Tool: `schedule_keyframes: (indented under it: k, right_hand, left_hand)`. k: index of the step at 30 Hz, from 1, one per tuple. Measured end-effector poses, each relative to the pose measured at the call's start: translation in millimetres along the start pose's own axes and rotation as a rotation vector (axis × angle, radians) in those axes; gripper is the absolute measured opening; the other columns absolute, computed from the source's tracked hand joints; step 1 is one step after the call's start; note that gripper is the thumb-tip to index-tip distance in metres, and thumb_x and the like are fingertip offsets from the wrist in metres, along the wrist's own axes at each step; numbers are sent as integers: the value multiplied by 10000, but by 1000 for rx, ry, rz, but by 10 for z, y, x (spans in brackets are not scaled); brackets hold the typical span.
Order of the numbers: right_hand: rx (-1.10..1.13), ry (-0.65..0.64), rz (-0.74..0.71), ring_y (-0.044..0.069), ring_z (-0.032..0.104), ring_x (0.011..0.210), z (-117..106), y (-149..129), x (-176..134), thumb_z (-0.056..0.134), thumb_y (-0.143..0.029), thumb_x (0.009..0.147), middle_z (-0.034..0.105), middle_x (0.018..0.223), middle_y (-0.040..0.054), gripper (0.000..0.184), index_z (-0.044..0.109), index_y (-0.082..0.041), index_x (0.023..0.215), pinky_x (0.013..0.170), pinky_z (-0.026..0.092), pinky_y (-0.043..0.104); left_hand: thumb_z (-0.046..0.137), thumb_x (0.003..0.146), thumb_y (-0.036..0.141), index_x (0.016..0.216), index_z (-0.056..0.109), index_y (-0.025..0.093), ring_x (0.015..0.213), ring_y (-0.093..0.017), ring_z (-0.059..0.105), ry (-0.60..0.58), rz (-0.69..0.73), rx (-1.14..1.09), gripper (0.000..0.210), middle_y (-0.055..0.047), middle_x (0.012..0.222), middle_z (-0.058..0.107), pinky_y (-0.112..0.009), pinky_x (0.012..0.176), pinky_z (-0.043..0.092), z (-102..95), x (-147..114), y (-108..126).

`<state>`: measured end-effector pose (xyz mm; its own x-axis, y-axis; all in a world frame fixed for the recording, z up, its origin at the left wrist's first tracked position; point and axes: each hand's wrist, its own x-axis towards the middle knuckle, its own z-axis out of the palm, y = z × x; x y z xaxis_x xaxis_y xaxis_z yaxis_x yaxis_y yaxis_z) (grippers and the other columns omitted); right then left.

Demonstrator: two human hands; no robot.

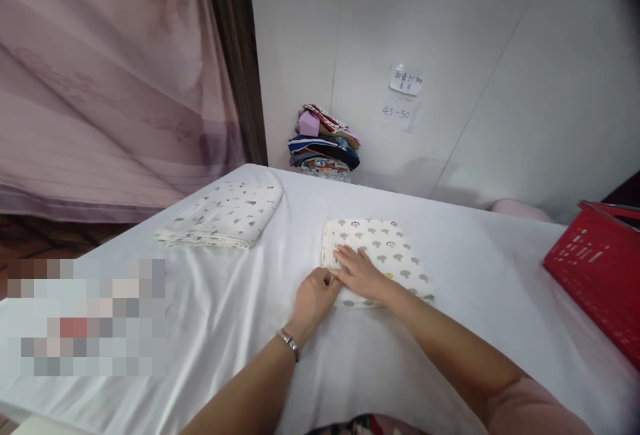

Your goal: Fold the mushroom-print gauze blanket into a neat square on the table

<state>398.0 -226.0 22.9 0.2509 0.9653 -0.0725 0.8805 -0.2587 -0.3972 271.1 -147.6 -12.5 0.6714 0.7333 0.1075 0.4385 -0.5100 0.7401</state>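
Observation:
A folded white cloth [385, 241] with a grey-brown mushroom print lies on the white-covered table. My right hand [363, 271] rests flat on its left part, fingers stretched out. At the cloth's near left corner, my left hand [317, 295] is closed with curled fingers pinching the edge; the fingertips are partly hidden. The two hands nearly touch there. Further left lies a second folded white cloth [230, 215] with small dark motifs, apart from both hands.
A red plastic basket [595, 275] stands at the table's right edge. Behind the table, a stack of folded fabrics [325, 148] sits by the wall under paper notes [405, 81]. A pink curtain [115, 75] hangs at the left. A pixelated patch covers the table's left part.

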Motion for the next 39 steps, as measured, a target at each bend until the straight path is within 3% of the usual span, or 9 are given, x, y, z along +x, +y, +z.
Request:
schedule_keyframes:
  k: [4, 8, 12, 19, 25, 30, 39]
  right_hand:
    - [-45, 82, -37, 197, 142, 1401, 16, 37, -161, 257, -513, 941, 257, 1507, 58, 537, 371, -229, 1382, 1120, 100, 452]
    - [-83, 103, -59, 195, 240, 1372, 87, 65, -298, 269, -428, 956, 335, 1472, 70, 467, 434, -221, 1342, 1111, 161, 449]
    - [-146, 213, -133, 194, 322, 1334, 171, 49, -443, 307, -352, 955, 437, 1410, 58, 420, 463, -220, 1323, 1114, 185, 451]
    - [-284, 348, -211, 212, 324, 1329, 403, 113, -538, 331, -308, 954, 411, 1427, 71, 422, 446, -190, 1343, 1100, 230, 457]
    - [-309, 342, -238, 219, 327, 1324, 409, 141, -500, 308, -310, 959, 419, 1422, 67, 423, 439, -213, 1349, 1077, 253, 462]
    - [-273, 321, -244, 225, 330, 1320, 373, 136, -499, 299, -329, 961, 432, 1411, 69, 419, 450, -224, 1337, 1074, 244, 468]
    - [-111, 208, -196, 222, 288, 1347, 256, 77, -569, 357, -333, 929, 377, 1449, 69, 425, 457, -233, 1330, 1096, 191, 464]
  left_hand:
    - [473, 795, 298, 597, 402, 193, 558, -109, 403, -8, -5, 8, 236, 32, 600, 453, -242, 545, 266, 2, -5, -6]
    - [490, 767, 237, 640, 417, 198, 582, -112, 425, 20, 2, -8, 152, 30, 637, 466, -240, 563, 295, -9, -16, 5]
    - [506, 739, 190, 709, 440, 201, 601, -113, 465, 22, -57, -54, 73, 26, 680, 508, -236, 583, 334, -34, -22, 36]
    - [487, 745, 152, 829, 464, 210, 628, -123, 510, 2, -69, -66, 104, 21, 732, 552, -238, 600, 360, -50, -34, 63]
    - [485, 803, 260, 815, 509, 205, 619, -130, 528, -23, -74, -36, 61, 18, 694, 572, -242, 599, 367, -67, -3, 36]
    - [494, 816, 408, 700, 548, 194, 658, -145, 557, 19, -102, -5, 250, -11, 705, 619, -246, 606, 377, -81, 107, 88]
    - [518, 785, 446, 734, 595, 177, 716, -196, 628, -93, -280, 64, 284, -66, 736, 682, -261, 599, 394, -60, 664, 301]
